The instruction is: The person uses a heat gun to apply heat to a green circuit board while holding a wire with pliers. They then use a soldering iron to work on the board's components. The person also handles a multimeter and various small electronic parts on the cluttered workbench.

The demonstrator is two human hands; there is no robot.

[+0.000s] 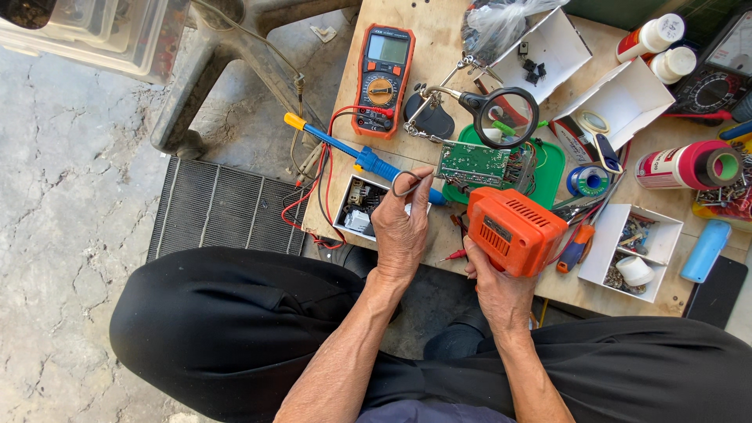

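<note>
Nearest you, your black-trousered knees spread over a cracked grey concrete floor [70, 235]; your left hand [401, 235] is raised over the near edge of the pale plywood surface [439, 39], thumb and fingers pinched on a thin loop of grey solder wire [406, 183]; your right hand [497, 290] is clenched around the grip of a boxy orange soldering gun [513, 231], which points up and left toward the board.

Just beyond the gun a green circuit board [474, 163] stands clamped in a helping-hands stand, over a green plastic tray [548, 168]; the stand's round black-rimmed magnifying glass [507, 116] hangs above it; a blue-handled soldering iron with a yellow end [352, 149] lies slanting to the left, beside a small white box of parts [356, 211]; red leads trail off the edge.

Right of the gun sits a white cardboard box of screws and bits [634, 243], a light blue cylinder [705, 249] beside it; farther back, an orange and black digital multimeter [384, 78] lies flat, and two open white boxes [627, 98], white bottles and a red-and-white can [677, 166] crowd the far right.

On the floor to the left lies a dark finned metal grille [219, 207]; beyond it, a grey plastic chair leg [196, 86] and a clear plastic bin [102, 35].
</note>
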